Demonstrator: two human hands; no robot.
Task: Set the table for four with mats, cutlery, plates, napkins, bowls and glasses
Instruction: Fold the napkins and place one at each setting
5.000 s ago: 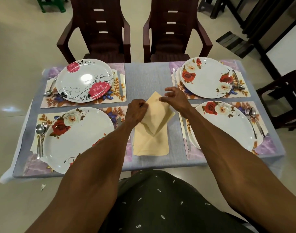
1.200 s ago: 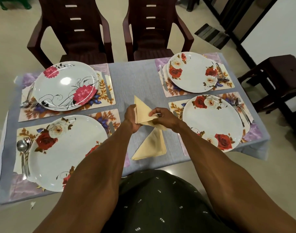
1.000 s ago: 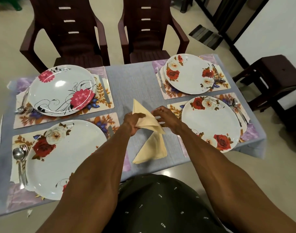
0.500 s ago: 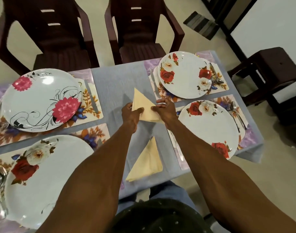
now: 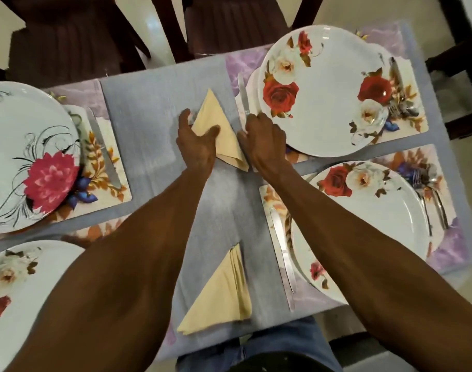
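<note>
— Since half a second ago, what has been changed?

— Both hands have been carried farther up the grey cloth, and the view has been brought lower over the table; the far-right plate [image 5: 326,89] is now seen much larger at the upper right of the frame.

— How are the hands set?

— The folded napkin [image 5: 220,130], a pale yellow triangle of soft matte cloth with its point toward the top of the frame, is pinched along its left edge by the left hand [image 5: 196,142], thumb laid across the fabric. The right hand [image 5: 264,140] is placed at the napkin's right edge with fingers curled downward; whether cloth is actually gripped cannot be told.

— And where is it held?

— Upper centre, over the tablecloth [image 5: 154,108], just beside a steel knife [image 5: 244,95] and the glossy rose-printed plate.

— What else is laid out?

— A second napkin [image 5: 221,294], folded to the same triangle with layered edges showing, is laid flat at lower centre near the table's front edge. Round white plates are set on rectangular floral mats [image 5: 108,162] left and right. An open grey strip is left down the middle, bordered by mat edges on both sides.
</note>
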